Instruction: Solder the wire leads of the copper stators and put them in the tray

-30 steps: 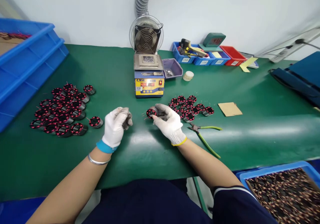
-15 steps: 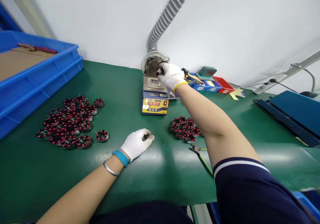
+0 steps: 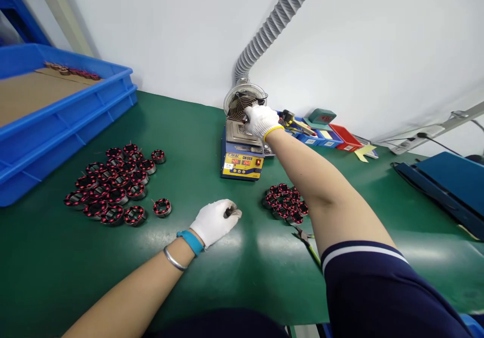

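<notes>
My right hand (image 3: 260,120), in a white knit glove, reaches over the metal top of a blue-and-yellow solder pot (image 3: 242,164) with red digits. Its fingers are closed on a small motor stator (image 3: 247,118), mostly hidden by the glove. On the green table rests my left hand (image 3: 216,222), also gloved, its fingers curled and thumb drawn in; a dark patch shows between them, and I cannot make out whether it is a held thing. Left of that hand sits a single stator (image 3: 162,207), beside a large group of red-and-black stators (image 3: 117,181).
Another cluster of stators (image 3: 283,203) lies right of the pot, with green-handled cutters (image 3: 304,236) just below. A fume hose (image 3: 274,25) with a round hood hangs behind. Blue crates (image 3: 75,121) stand left; a red bin (image 3: 344,139) and a blue folder (image 3: 449,182) are right.
The whole view has shifted slightly, moving the scene right and down. My right hand sits a little lower over the pot's top. My left hand keeps its pose on the table.
</notes>
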Motion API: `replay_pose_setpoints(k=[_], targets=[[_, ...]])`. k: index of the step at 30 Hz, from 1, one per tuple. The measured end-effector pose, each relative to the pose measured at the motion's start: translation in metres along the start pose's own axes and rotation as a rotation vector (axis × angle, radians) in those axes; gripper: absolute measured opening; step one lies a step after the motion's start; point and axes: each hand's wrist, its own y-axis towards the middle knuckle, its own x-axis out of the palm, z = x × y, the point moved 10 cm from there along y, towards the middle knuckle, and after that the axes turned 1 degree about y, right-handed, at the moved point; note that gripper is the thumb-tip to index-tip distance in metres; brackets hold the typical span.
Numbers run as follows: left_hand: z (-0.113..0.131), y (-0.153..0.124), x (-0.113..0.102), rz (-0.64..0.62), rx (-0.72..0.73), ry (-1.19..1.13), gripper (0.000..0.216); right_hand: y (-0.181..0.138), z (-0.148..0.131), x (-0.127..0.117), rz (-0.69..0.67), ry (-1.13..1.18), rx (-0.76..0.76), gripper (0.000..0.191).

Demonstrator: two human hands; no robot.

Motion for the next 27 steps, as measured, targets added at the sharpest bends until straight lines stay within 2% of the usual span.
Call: replay_pose_setpoints(k=[4, 9, 11, 13, 18, 20, 23, 25, 27], targets=[[-0.006, 0.001, -0.003, 0.069, -0.014, -0.113, 0.027, -0.011, 0.011, -0.02, 0.068, 0.173, 0.063, 0.033], [-0.022, 0.003, -0.017, 0.273, -0.073, -0.372, 0.046, -0.052, 0.01, -0.035, 0.113, 0.494, 0.122, 0.029], [-0.026, 0.002, -0.023, 0.346, -0.079, -0.426, 0.055, -0.076, -0.001, -0.025, 0.048, 0.612, 0.132, 0.03], [-0.026, 0.0, -0.027, 0.383, -0.067, -0.446, 0.06, -0.101, -0.019, -0.005, -0.06, 0.73, 0.139, 0.036], [-0.026, -0.007, -0.029, 0.387, -0.093, -0.327, 0.064, -0.159, -0.067, 0.052, -0.256, 0.971, 0.179, 0.069], [-0.03, -0.01, -0.032, 0.409, -0.113, -0.302, 0.068, -0.173, -0.082, 0.064, -0.323, 1.075, 0.137, 0.064], [-0.03, -0.01, -0.032, 0.408, -0.047, -0.366, 0.069, -0.186, -0.1, 0.069, -0.487, 1.348, 0.014, 0.042], [-0.026, -0.008, -0.027, 0.366, 0.034, -0.416, 0.069, -0.19, -0.099, 0.072, -0.584, 1.461, 0.024, 0.037], [-0.021, -0.006, -0.021, 0.299, 0.101, -0.446, 0.07, -0.192, -0.089, 0.077, -0.622, 1.449, 0.1, 0.035]])
